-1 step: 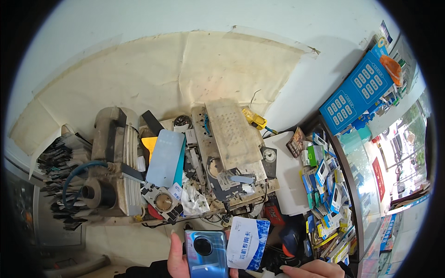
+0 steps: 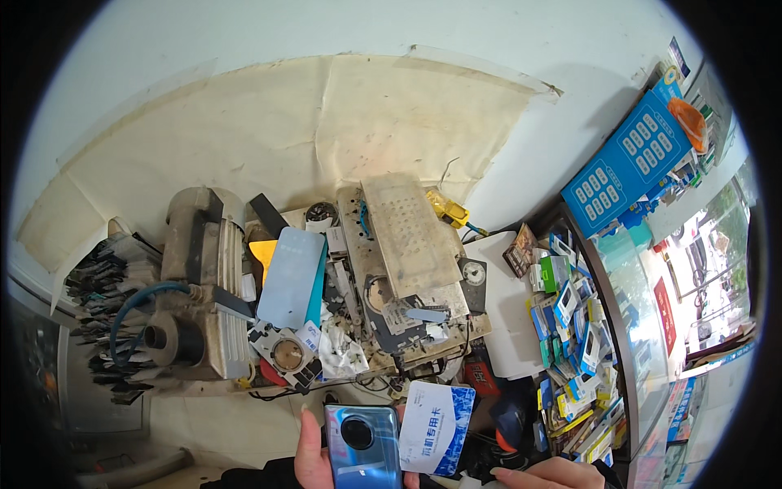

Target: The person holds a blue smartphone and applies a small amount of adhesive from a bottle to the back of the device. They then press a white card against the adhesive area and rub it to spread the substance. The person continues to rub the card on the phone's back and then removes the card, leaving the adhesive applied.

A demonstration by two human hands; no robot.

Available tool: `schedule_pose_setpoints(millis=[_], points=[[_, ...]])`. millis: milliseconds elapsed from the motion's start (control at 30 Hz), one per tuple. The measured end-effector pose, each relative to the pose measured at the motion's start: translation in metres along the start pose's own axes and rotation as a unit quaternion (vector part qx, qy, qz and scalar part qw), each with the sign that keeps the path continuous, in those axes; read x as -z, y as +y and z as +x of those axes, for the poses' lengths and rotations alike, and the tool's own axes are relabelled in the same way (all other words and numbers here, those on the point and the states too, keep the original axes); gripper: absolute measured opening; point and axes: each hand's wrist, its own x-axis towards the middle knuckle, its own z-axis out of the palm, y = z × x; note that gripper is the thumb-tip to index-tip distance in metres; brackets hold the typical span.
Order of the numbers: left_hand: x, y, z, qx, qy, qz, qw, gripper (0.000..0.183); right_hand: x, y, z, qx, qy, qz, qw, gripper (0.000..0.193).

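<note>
At the lower edge, my left hand (image 2: 311, 458) is closed round a blue smartphone (image 2: 375, 464), its back with a round black camera ring facing up. A white and blue printed card (image 2: 428, 428) sticks up beside the phone's right edge. Fingertips of the left hand show under the card's lower left corner. Farther right, my right hand (image 2: 558, 473) is partly cut off by the picture's edge. Its fingers are bent together, with one finger pointing left toward a small pale piece; what it holds, if anything, is hidden.
Ahead is a cluttered, dusty workbench (image 2: 464, 346) with a perforated metal plate (image 2: 407, 236), a grey-blue phone back panel (image 2: 291, 273) and loose parts. A motor-like machine (image 2: 195, 285) stands left. Many boxed packages (image 2: 582, 359) lie right, near a glass counter and blue sign (image 2: 627, 159).
</note>
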Motion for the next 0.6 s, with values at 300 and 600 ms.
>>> schedule_pose_setpoints(millis=[300,600], points=[[0.002,-0.002,-0.007,-0.011,-0.001,0.002,1.0,0.116,0.001,-0.01,0.001,0.0,-0.013,-0.018,1.0,0.03],[0.001,0.0,-0.012,-0.011,-0.007,-0.007,1.0,0.118,0.0,-0.007,0.005,0.041,-0.033,-0.02,0.998,0.03]])
